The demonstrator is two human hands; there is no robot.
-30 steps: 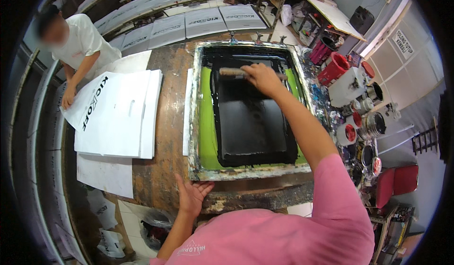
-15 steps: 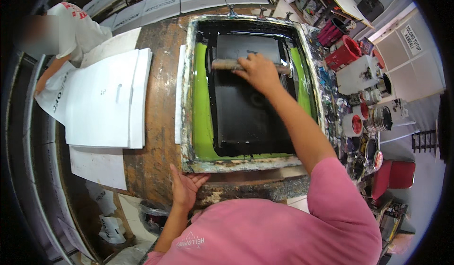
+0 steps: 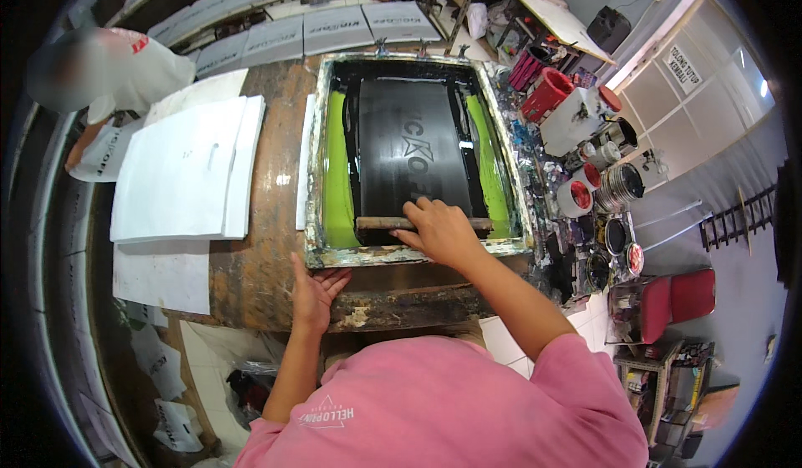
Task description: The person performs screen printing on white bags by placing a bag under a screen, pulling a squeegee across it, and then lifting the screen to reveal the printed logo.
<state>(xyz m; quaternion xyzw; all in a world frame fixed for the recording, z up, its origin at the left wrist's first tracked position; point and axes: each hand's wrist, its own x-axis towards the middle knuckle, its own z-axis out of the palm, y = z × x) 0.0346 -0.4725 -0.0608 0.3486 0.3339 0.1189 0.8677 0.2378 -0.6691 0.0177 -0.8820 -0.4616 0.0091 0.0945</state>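
My right hand (image 3: 443, 231) is closed round the wooden handle of a squeegee (image 3: 380, 223), which lies crosswise at the near end of a printing screen. Black ink (image 3: 401, 104) covers the middle of the screen mesh, and large darker letters show through it. Green strips of mesh run along both sides, inside the ink-stained screen frame (image 3: 311, 209). By the frame's near left corner is my left hand (image 3: 313, 297), palm up and empty, thumb and fingers apart. Its fingertips are close to the frame's lower edge; whether they touch it I cannot tell.
A stack of white sheets (image 3: 180, 175) lies left on the worn wooden table (image 3: 271, 159). Behind it a person (image 3: 138, 71) handles a printed sheet (image 3: 104, 152). Ink tubs and cans (image 3: 576, 196) crowd the right side. A red chair (image 3: 668, 305) stands at right.
My right hand has pulled the squeegee from the far part of the screen to its near end. Lettering now shows more plainly in the ink. My left hand has stayed by the near left corner.
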